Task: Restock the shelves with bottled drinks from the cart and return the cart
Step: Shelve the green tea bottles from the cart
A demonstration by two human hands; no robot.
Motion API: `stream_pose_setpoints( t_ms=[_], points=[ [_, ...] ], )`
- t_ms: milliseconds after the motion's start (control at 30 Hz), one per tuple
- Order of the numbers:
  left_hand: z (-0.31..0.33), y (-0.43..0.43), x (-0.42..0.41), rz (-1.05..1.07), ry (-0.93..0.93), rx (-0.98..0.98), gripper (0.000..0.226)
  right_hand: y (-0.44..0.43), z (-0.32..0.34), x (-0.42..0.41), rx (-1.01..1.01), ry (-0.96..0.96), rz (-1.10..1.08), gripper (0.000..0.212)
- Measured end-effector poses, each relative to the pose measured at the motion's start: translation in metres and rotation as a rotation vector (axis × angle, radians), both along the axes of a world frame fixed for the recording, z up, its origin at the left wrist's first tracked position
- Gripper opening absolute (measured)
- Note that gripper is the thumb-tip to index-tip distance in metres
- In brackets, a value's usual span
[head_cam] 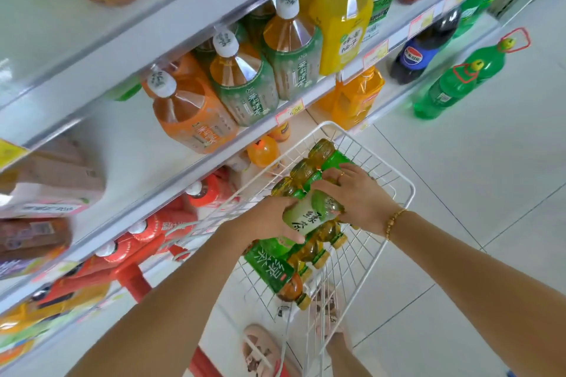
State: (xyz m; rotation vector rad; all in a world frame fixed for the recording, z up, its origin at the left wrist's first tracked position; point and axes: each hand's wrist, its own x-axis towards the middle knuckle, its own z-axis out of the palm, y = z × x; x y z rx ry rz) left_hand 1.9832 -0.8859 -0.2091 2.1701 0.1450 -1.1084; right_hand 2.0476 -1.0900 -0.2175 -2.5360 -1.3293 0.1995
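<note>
— Nearest us, both forearms stretch out over the cart. What do we see the left hand doing?
— We see it curled under a green-labelled tea bottle, gripping it. The bottle lies sideways just above the load in the white wire cart.
— And the right hand?
— We see it lying over that bottle's right end, fingers spread onto the far bottles in the cart. Whether it grips, we cannot tell. A gold bracelet sits on its wrist.
— Where do we place the cart?
— Just beside the shelves, which run along the left. We see near bottles of the same kind lying in it too.
— And on the shelves?
— We make out large tea bottles upright on the middle level and red-labelled bottles lower down. Far right, two green soda bottles stand low down.
</note>
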Motion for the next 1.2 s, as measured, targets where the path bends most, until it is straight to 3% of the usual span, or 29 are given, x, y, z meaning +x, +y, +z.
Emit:
stream_pose_setpoints(
  t_ms=[100,200,267,333,400,500,633,733,867,967,1100,1200],
  points=[
    [0.010,0.013,-0.011,0.027,-0.064,0.041,0.069,0.011,0.000,-0.018,0.121,0.059,-0.083,0.080],
    [0.022,0.036,-0.019,0.177,-0.138,0.091,0.066,0.033,0.005,-0.040,0.319,0.364,-0.638,0.078],
    [0.032,0.052,-0.024,0.304,-0.164,0.123,0.069,0.047,-0.006,-0.055,0.168,0.666,-0.926,0.072],
    [0.045,0.063,-0.031,0.413,-0.157,0.110,0.062,0.059,-0.026,-0.076,-0.214,0.945,-0.809,0.050],
    [0.058,0.070,-0.039,0.505,-0.148,0.040,0.051,0.070,-0.047,-0.106,-0.510,1.154,-0.567,0.052],
    [0.069,0.075,-0.051,0.548,-0.176,0.025,0.046,0.077,-0.059,-0.142,-0.557,1.336,-0.493,0.065],
    [0.072,0.080,-0.066,0.558,-0.195,0.061,0.051,0.074,-0.060,-0.151,-0.474,1.468,-0.605,0.059],
    [0.073,0.082,-0.075,0.554,-0.217,0.078,0.051,0.060,-0.056,-0.145,-0.356,1.387,-0.691,0.062],
    [0.072,0.080,-0.083,0.591,-0.252,0.095,0.051,0.051,-0.032,-0.125,0.289,1.315,-1.047,0.048],
    [0.069,0.077,-0.085,0.626,-0.251,0.101,0.051,0.063,-0.035,-0.101,0.435,1.308,-1.228,0.043],
    [0.070,0.075,-0.085,0.681,-0.273,0.092,0.045,0.077,-0.060,-0.094,0.508,1.450,-1.584,0.060],
    [0.072,0.076,-0.087,0.717,-0.304,0.092,0.047,0.090,-0.074,-0.094,0.675,1.616,-1.791,0.063]
  ],
)
